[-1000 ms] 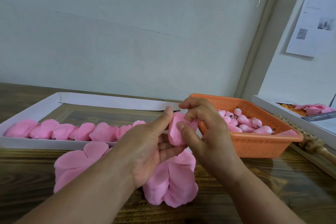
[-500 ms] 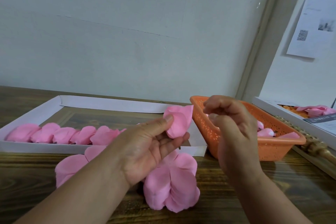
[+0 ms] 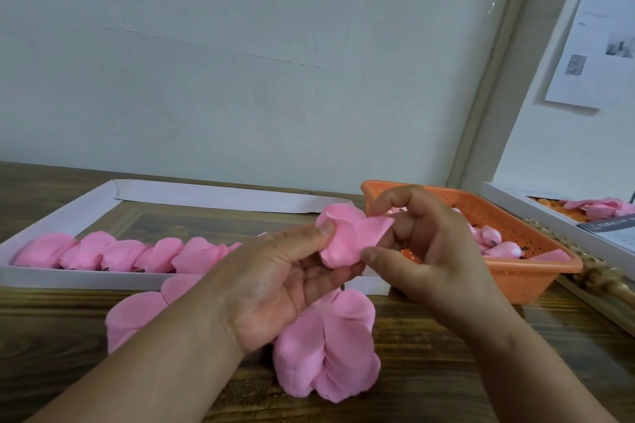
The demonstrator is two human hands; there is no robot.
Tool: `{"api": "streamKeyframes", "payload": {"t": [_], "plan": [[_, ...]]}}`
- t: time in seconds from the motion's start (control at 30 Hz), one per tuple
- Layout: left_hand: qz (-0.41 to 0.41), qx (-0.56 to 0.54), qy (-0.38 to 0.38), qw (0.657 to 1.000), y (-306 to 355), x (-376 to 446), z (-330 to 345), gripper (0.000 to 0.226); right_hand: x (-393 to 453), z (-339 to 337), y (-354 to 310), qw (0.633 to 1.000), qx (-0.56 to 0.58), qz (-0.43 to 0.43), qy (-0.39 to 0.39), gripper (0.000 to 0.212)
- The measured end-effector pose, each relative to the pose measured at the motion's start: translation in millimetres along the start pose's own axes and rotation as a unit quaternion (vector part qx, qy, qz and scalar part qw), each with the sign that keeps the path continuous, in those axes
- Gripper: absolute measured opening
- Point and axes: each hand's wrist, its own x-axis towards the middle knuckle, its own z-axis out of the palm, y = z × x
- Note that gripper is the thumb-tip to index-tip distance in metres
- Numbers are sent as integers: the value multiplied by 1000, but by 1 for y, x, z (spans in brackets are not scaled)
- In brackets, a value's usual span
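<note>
Since the earlier frame our right hand (image 3: 429, 251) had swung back from over the orange basket (image 3: 515, 282) to the pink petal (image 3: 347, 237), which our left hand (image 3: 275, 285) pinched between thumb and fingers above the table (image 3: 51, 336); whether the right fingers had closed on its tip we could not tell. From the left, the white tray (image 3: 86, 277) held one row of finished blooms (image 3: 120, 252), loose petals (image 3: 326, 354) lay under our hands, and that basket held buds (image 3: 505, 248), so we judged plenty left.
</note>
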Motion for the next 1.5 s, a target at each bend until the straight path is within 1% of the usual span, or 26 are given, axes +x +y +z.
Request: {"api": "streamKeyframes", "payload": {"t": [0.2, 0.27, 0.33, 0.37, 0.43, 0.5, 0.53, 0.63, 0.7, 0.77, 0.83, 1.0, 1.2, 1.3, 1.33, 1.43, 1.5], "plan": [[0, 1, -2, 1000, 0, 1, -1, 42, 1, -3, -2, 995, 94, 30, -12, 30], [1, 9, -10, 1000, 0, 1, -1, 43, 1, -3, 0, 995, 99, 31, -13, 22], [-1, 11, -12, 1000, 0, 1, -1, 40, 2, -4, 2, 993, 112, 19, -10, 9], [-4, 6, -8, 1000, 1, 1, -2, 39, 3, -5, 4, 993, 118, 14, -9, 9], [-16, -14, 6, 1000, 1, 1, -1, 40, 3, -9, 8, 992, 126, 10, -14, 21], [-31, -36, 9, 999, 2, 1, 0, 41, 4, -12, 11, 988, 150, 3, -32, 30], [-38, -45, 9, 998, 2, 1, 0, 42, 4, -13, 12, 985, 164, -1, -45, 31], [-49, -62, 11, 997, 3, 2, 0, 39, 5, -14, 14, 980, 184, -20, -75, 20], [-53, -68, 9, 996, 3, 2, 1, 33, 5, -15, 13, 982, 173, -22, -72, 20], [-55, -72, 5, 996, 3, 3, 1, 31, 6, -14, 14, 989, 140, -22, -45, 24], [-56, -76, 10, 996, 3, 4, 1, 32, 7, -12, 14, 992, 121, -28, -22, 21], [-62, -84, 19, 994, 3, 3, 1, 33, 7, -12, 16, 992, 122, -16, -3, 29], [-65, -95, 26, 993, 2, 4, 1, 41, 6, -7, 13, 989, 149, 8, -3, 17], [-71, -93, 21, 993, 1, 4, 1, 43, 6, -7, 11, 990, 139, 11, -14, 10], [-75, -88, 15, 993, 1, 4, 0, 43, 6, -6, 11, 991, 131, 9, -11, 11], [-91, -68, -10, 993, 0, 2, 2, 43, 5, -4, 9, 994, 104, -2, 26, 4], [-104, -67, -23, 992, 0, 1, 3, 40, 6, -4, 9, 995, 76, -21, 52, 4]]}}
